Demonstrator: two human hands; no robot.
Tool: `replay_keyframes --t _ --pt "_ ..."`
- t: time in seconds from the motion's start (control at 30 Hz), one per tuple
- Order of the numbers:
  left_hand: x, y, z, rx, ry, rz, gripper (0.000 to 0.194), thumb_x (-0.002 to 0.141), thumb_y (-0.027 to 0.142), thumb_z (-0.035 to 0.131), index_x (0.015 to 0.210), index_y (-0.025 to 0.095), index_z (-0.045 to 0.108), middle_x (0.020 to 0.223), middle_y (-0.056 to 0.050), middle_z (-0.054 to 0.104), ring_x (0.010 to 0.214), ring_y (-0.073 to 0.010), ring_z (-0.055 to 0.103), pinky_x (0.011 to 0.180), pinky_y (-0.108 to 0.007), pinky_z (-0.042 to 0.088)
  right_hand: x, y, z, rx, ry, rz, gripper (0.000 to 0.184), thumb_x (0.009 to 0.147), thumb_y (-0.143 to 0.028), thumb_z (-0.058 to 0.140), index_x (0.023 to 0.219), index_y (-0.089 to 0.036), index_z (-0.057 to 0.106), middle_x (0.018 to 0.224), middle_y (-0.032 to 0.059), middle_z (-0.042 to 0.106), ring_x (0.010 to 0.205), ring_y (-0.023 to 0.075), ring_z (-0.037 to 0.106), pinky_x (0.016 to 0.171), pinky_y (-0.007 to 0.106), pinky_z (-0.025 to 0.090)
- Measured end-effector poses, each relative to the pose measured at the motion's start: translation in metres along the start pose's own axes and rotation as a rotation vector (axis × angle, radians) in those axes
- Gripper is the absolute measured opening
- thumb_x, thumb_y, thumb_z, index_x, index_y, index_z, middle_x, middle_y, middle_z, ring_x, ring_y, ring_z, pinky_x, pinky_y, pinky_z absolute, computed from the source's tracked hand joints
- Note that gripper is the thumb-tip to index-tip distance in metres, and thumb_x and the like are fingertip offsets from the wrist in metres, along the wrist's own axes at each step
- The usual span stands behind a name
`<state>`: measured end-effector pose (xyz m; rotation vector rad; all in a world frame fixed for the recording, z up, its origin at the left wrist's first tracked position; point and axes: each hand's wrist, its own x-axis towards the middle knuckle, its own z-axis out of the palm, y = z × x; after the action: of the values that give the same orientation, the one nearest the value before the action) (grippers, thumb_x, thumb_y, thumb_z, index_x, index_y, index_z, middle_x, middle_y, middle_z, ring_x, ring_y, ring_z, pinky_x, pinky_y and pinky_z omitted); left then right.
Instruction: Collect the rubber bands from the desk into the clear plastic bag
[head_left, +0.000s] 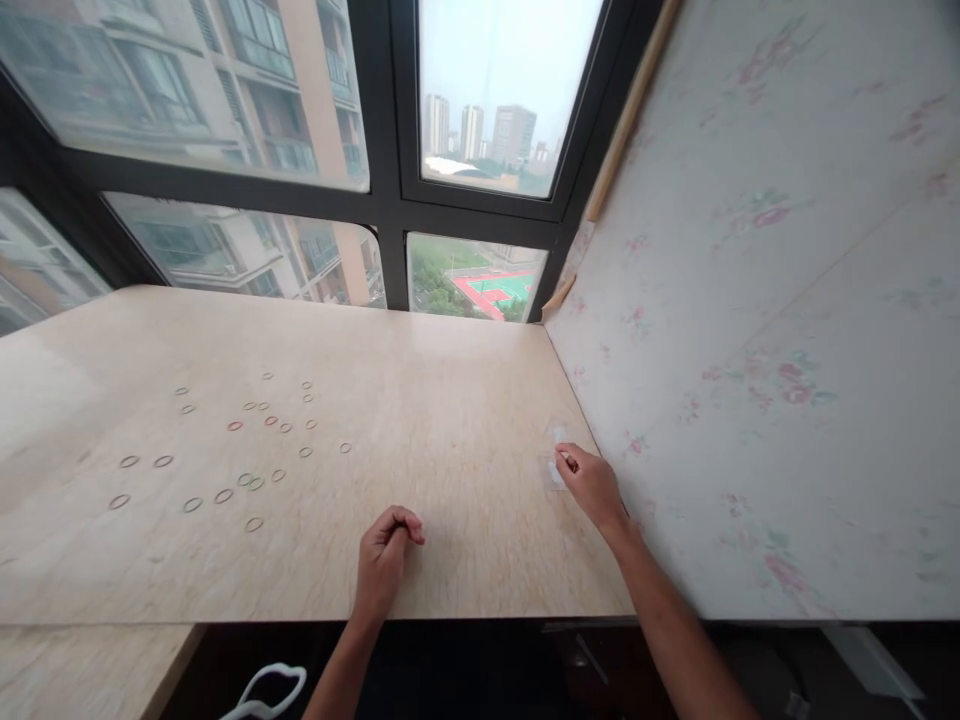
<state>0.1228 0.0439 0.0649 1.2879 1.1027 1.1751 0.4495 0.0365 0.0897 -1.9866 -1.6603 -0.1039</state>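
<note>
I see the small, clear plastic case (555, 478) on the bench (465, 420), just beneath the closed right hand (591, 488), well apart from the closed left hand (384, 560); what they grip, I cannot tell.

Looks like smooth, softly glossy stone or laminate on the ledge (465, 420), and like clear, shiny plastic on the packet (555, 478). Appears smooth and near-matt on the dark window frame (387, 130), matt and papery on the wall (750, 300), dull and woody on the trim (628, 120).
</note>
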Motion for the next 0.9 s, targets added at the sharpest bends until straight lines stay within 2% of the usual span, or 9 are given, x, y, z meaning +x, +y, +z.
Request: replay_keyframes --t 0.2,0.37,0.43,0.53,0.6,0.7,0.83,0.9 --pt "0.001 -0.001 0.001 0.008 0.009 0.017 0.013 0.076 0.017 0.045 0.065 0.018 0.054 0.06 0.002 0.056 0.06 -0.0136 0.053 0.062 -0.026 0.043 -0.012 0.002 -0.004 0.123 0.081 0.006 0.033 0.089 -0.033 0.042 0.099 -0.018 0.069 0.073 0.0059 0.071 0.062 0.0172 0.064 0.061 0.026 0.046" --pt "0.001 -0.003 0.0 0.016 -0.015 0.002 0.014 0.077 0.015 0.044 0.067 0.018 0.055 0.062 0.002 0.056 0.062 -0.013 0.054 0.064 -0.025 0.043 -0.034 -0.01 0.003 0.236 0.105 -0.093 0.028 0.09 -0.031 0.045 0.095 -0.018 0.069 0.079 0.0054 0.073 0.064 0.0152 0.066 0.063 0.025 0.051" --pt "0.002 -0.002 -0.002 0.005 -0.046 -0.01 0.015 0.076 0.015 0.043 0.07 0.018 0.056 0.063 0.002 0.057 0.063 -0.013 0.055 0.065 -0.026 0.044 -0.045 -0.018 0.012 0.287 0.062 -0.168 0.026 0.091 -0.029 0.046 0.096 -0.018 0.069 0.081 0.0051 0.073 0.064 0.0146 0.067 0.063 0.024 0.052" --pt "0.008 0.001 -0.01 0.032 -0.086 -0.043 0.015 0.075 0.015 0.043 0.074 0.017 0.058 0.066 0.001 0.059 0.066 -0.0136 0.058 0.067 -0.027 0.046 -0.058 -0.027 0.024 0.341 -0.08 -0.304 0.025 0.091 -0.026 0.047 0.097 -0.02 0.069 0.083 0.0043 0.074 0.067 0.0151 0.069 0.062 0.024 0.054" --pt "0.017 0.003 -0.02 0.085 -0.063 -0.064 0.014 0.075 0.017 0.045 0.078 0.017 0.059 0.07 0.0 0.06 0.068 -0.0141 0.059 0.068 -0.028 0.048 -0.061 -0.029 0.029 0.344 -0.153 -0.378 0.025 0.091 -0.025 0.046 0.098 -0.02 0.07 0.085 0.0045 0.074 0.07 0.0163 0.07 0.064 0.026 0.055" --pt "0.037 0.005 -0.045 0.223 0.05 -0.074 0.016 0.073 0.02 0.047 0.083 0.017 0.059 0.079 -0.002 0.062 0.073 -0.0159 0.061 0.066 -0.029 0.05 -0.061 -0.029 0.031 0.333 -0.173 -0.406 0.027 0.091 -0.026 0.046 0.097 -0.021 0.071 0.086 0.0052 0.075 0.072 0.0174 0.071 0.065 0.027 0.056" --pt "0.068 0.012 -0.088 0.579 0.245 -0.033 0.024 0.071 0.017 0.049 0.091 0.016 0.062 0.093 -0.006 0.064 0.072 -0.0154 0.061 0.068 -0.03 0.05 -0.059 -0.027 0.032 0.313 -0.165 -0.408 0.028 0.091 -0.03 0.046 0.094 -0.021 0.072 0.085 0.0059 0.075 0.071 0.0184 0.071 0.063 0.027 0.057" --pt "0.083 0.018 -0.105 0.737 0.294 -0.02 0.027 0.073 0.018 0.049 0.095 0.015 0.064 0.097 -0.007 0.064 0.068 -0.0142 0.06 0.071 -0.03 0.05 -0.059 -0.027 0.033 0.296 -0.162 -0.414 0.029 0.091 -0.031 0.045 0.094 -0.021 0.072 0.085 0.0061 0.075 0.07 0.0187 0.071 0.062 0.027 0.057"
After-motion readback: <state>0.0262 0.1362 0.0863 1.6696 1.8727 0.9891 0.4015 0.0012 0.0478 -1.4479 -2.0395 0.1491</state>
